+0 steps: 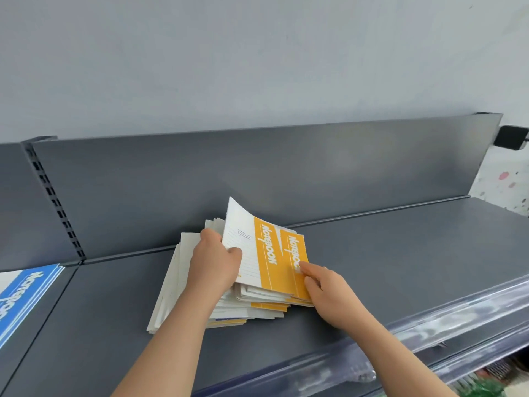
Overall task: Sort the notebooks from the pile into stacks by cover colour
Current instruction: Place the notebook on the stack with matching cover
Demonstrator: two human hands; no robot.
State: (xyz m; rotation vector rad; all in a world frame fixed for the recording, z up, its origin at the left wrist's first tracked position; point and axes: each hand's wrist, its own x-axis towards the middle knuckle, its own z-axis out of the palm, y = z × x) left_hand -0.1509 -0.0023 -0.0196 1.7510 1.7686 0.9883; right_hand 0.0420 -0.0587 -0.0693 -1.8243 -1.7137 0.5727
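Step in hand: pulling yellow covers off the mixed pile [171,287], which sits mid-shelf [400,267] against the back, loosely fanned, mostly white edges showing with a few yellow ones low down.

Left hand [214,262] grips the top yellow notebook [264,253] by its left edge. Its thumb [235,251] is on the cover and the fingers are curled round behind. The notebook is tilted up off the pile, far corner raised, near edge touching the stack.

Right hand [329,293] is on the second yellow notebook [296,247], which lies just beside and partly under the tilted one. Its fingertips [304,266] rest on the yellow band of that cover. I cannot tell whether they pinch the edge or just press down.

Blue notebooks [25,293] are already stacked at the far left of the shelf, well apart from the pile, so blue looks started. No separate yellow stack is in view. The task seems early to midway, with plenty left in the pile.

Next move, as a judgement: get the yellow ones clear of the pile together or one at a time, and set them on the bare shelf to the right, square and cover up. The other hand needs to steady the pile, since the covers look thin and slippery and the fanned stack could slide. Also check that no white-backed notebook comes along with the yellow pair.
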